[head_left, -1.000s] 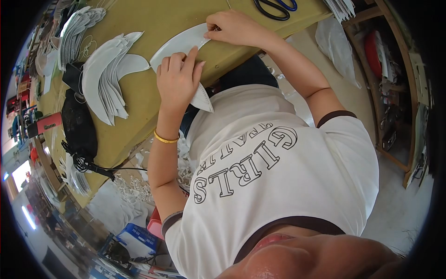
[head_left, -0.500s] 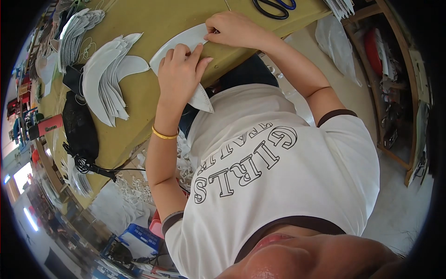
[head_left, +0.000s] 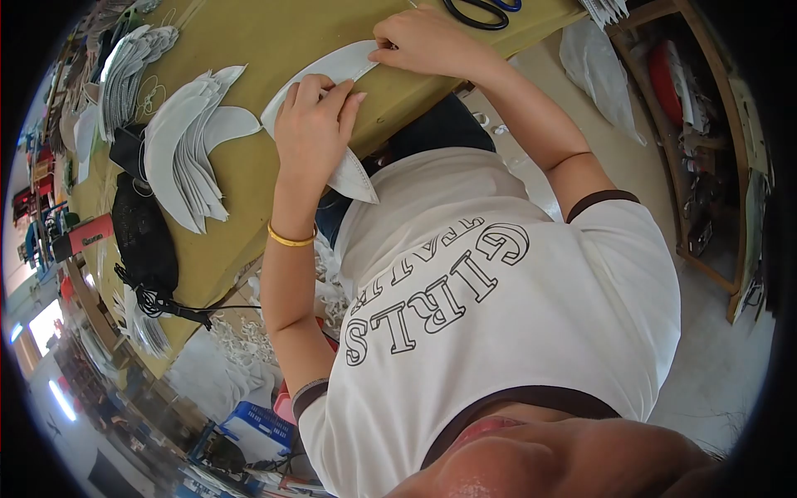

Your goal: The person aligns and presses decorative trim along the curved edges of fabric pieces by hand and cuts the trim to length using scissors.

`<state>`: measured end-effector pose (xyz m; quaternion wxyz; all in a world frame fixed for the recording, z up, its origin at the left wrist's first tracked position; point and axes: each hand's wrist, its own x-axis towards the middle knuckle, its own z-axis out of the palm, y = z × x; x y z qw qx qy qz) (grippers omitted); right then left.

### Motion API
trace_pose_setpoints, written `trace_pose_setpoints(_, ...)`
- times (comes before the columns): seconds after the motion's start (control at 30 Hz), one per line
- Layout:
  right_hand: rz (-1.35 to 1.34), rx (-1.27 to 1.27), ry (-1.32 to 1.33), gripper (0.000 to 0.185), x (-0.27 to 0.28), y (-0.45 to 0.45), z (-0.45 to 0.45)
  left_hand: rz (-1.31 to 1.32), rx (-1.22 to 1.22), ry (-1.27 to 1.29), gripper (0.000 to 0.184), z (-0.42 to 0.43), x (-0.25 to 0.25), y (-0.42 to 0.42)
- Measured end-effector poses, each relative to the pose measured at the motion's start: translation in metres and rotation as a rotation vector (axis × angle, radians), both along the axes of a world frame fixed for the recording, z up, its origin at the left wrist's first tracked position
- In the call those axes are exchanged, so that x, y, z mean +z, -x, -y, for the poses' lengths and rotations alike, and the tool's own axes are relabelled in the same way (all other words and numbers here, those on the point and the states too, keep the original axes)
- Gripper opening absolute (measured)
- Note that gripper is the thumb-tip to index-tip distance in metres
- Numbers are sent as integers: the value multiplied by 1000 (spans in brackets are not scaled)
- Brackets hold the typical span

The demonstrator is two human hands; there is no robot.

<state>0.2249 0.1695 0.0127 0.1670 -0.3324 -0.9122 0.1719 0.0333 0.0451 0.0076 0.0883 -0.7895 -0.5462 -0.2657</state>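
Observation:
A white curved fabric piece (head_left: 305,73), crescent-shaped, lies at the edge of the table, with one pointed, stitched end hanging toward my lap. My left hand (head_left: 314,120), gold bangle on its wrist, is closed over its middle, thumb and fingers pinching the edge. At the far end my right hand (head_left: 427,41) pinches the same piece between thumb and bent fingers; its fingertips are partly hidden. Left of my left hand lies a fanned stack of similar white curved pieces (head_left: 183,153), one of them sticking out toward the held piece.
The table (head_left: 237,29) has a yellow-brown cover. Dark-handled scissors (head_left: 475,12) lie near my right hand. Further left are another stack of pieces (head_left: 133,79), a black pouch (head_left: 143,236) and a black cord (head_left: 158,303). White scraps (head_left: 241,340) litter the floor. A wooden shelf (head_left: 706,153) stands at right.
The view has shifted slightly. Both hands keep hold of the white piece, with my left thumb and fingers moved only a little along its edge.

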Motion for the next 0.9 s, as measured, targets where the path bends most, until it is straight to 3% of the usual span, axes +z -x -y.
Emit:
trace_pose_setpoints(0.3,-9,-38,-183,32,5,-1,10,-81,-32,-55,19,-19,-5,-16)
trace_pose_setpoints(0.4,97,-173,-343,32,18,-7,10,-68,-47,-78,18,-21,-8,-12)
trace_pose_setpoints(0.6,44,-101,-78,32,15,-24,-10,-38,-61,-66,17,-20,-7,-11)
trace_pose_setpoints(0.9,4,-98,-97,31,-7,-27,-18,0,-108,-80,12,-28,-7,-12)
